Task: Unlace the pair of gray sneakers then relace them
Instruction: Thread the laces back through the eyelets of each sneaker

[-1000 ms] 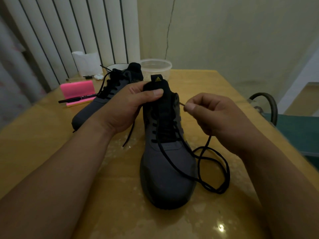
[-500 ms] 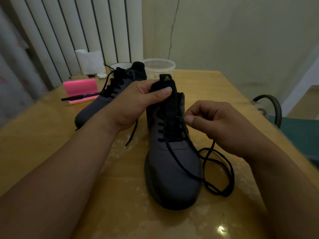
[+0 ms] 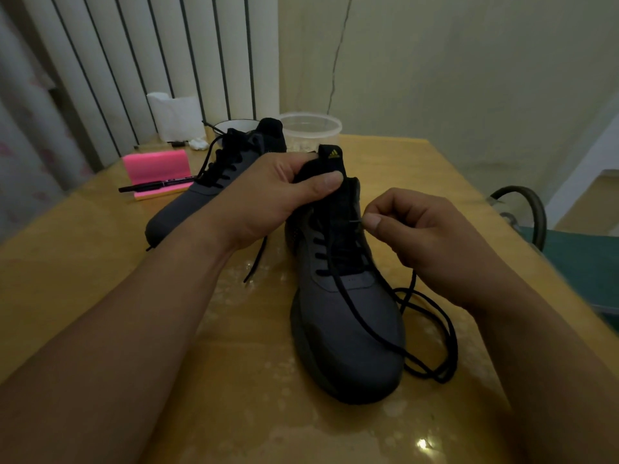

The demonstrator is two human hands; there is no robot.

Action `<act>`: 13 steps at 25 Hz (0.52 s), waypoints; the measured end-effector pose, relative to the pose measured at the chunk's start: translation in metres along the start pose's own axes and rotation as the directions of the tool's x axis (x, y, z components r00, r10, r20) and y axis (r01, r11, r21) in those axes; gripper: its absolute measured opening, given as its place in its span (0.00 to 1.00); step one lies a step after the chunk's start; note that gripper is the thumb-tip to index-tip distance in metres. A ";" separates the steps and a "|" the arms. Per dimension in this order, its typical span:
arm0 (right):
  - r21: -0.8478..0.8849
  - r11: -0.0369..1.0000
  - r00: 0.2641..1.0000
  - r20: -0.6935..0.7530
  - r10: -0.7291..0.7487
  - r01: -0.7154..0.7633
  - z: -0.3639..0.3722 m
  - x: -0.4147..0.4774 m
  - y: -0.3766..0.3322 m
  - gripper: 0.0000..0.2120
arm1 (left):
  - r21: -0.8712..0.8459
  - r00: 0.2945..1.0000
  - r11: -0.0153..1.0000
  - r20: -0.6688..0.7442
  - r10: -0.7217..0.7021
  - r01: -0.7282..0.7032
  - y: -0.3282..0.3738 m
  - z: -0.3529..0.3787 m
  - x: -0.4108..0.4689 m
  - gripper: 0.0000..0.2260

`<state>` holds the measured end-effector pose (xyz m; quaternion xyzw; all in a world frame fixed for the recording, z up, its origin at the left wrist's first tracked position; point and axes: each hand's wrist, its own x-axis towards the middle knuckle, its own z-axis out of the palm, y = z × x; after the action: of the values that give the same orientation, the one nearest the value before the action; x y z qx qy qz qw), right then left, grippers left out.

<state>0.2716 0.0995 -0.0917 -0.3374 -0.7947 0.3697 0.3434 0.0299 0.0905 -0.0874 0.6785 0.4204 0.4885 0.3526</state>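
1. Sneakers: two gray ones on the yellow table (image 3: 83, 279). The near sneaker (image 3: 348, 329) stands at the centre of the frame, toe toward the camera. The far sneaker (image 3: 197, 202) sits behind it, up and left of centre, with black lacing across its front.
2. Laces: the near sneaker's black lace (image 3: 453, 339) crosses a few lower eyelets. Its loose length then runs over the toe and loops on the table at the lower right. Another loose end hangs at the shoe's left side, under the wrist.
3. Hands: two, both bare. The left hand (image 3: 264, 199) comes in from the lower left. Its fingers are curled round the black tongue (image 3: 330, 162) at the shoe's top, with the thumb pressed across the front.
4. The right hand (image 3: 422, 239) comes in from the lower right with its fingers curled in. Thumb and forefinger pinch the lace tip just beside the shoe's upper right eyelets.
5. Other things, upper left:
   - one pink pad (image 3: 155, 167) with one black pen (image 3: 157, 185) across it
   - one white paper bundle (image 3: 177, 115)
   - one white-rimmed bowl (image 3: 234, 123)
   - one clear tub (image 3: 311, 128)
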 end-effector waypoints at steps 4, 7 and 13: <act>0.019 1.000 1.000 0.028 0.004 -0.005 0.003 -0.001 -0.002 0.06 | -0.055 1.000 0.998 -0.014 0.024 -0.025 -0.001 0.002 -0.002 0.10; 0.005 1.000 1.000 0.012 -0.014 0.014 0.007 -0.001 -0.005 0.05 | -0.037 0.999 0.999 -0.025 0.039 -0.040 -0.002 0.003 -0.002 0.10; -0.050 0.998 0.986 -0.166 0.020 -0.029 0.017 -0.002 -0.010 0.04 | 0.035 0.999 0.999 -0.035 0.040 -0.039 -0.001 0.005 0.000 0.08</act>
<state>0.2560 0.0866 -0.0923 -0.3857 -0.7685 0.3236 0.3948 0.0346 0.0903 -0.0896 0.6840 0.4214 0.5001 0.3234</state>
